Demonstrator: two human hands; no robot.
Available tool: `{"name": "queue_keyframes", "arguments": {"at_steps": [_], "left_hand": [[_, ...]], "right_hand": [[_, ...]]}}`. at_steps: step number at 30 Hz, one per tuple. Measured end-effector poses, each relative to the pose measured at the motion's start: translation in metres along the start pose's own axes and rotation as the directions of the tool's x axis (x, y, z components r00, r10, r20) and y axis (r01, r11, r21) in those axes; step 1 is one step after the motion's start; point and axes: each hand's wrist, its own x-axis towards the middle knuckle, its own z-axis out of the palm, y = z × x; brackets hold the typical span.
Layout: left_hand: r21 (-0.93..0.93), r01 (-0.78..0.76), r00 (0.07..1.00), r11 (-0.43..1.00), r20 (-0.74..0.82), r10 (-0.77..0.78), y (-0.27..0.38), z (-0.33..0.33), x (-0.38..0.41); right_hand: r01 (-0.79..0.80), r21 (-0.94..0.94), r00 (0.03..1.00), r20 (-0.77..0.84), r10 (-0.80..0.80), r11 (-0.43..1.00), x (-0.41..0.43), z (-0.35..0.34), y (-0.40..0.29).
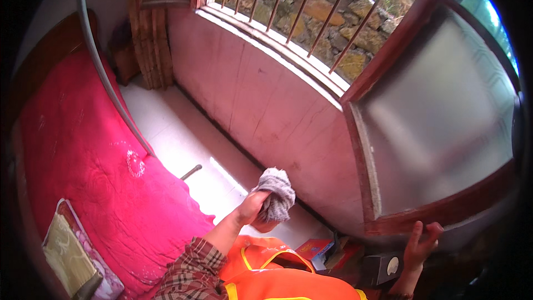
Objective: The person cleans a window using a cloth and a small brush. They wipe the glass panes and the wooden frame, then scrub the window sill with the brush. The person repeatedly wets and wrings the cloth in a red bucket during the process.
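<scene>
My left hand (252, 208) is closed around a crumpled grey cloth (275, 196), held out in front of my body above the floor. My right hand (418, 248) is raised at the lower right, its fingers apart and nothing visible in them. It is nearest the lower rail of the open window sash (433, 210), which has a red-brown frame and frosted glass (441, 112). Whether the fingertips touch that rail, I cannot tell.
A bed with a bright pink cover (112, 200) and pillows (73, 254) lies left. Vertical bars (287, 8) cross the window above a pink wall (258, 83). A curved grey pole (98, 62) rises by the bed. Boxes (318, 252) stand below the sash.
</scene>
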Motion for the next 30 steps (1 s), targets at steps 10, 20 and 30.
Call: {"name": "queue_keyframes", "arguments": {"at_steps": [10,20,30], "left_hand": [[0.287,0.019,0.998,0.958,-0.057,-0.003,-0.016,0.0,0.057],[0.813,0.045,0.99,0.581,-0.114,0.083,0.03,-0.05,0.115],[0.132,0.17,0.903,0.977,-0.417,-0.101,0.179,-0.217,0.155]], "right_hand": [[-0.025,0.155,0.941,-0.33,0.076,0.988,-0.024,0.041,0.039],[-0.969,0.12,0.19,0.922,-0.338,-0.218,0.018,0.331,-0.129],[-0.952,0.054,0.219,0.806,-0.55,-0.301,0.184,0.473,-0.288]]}}
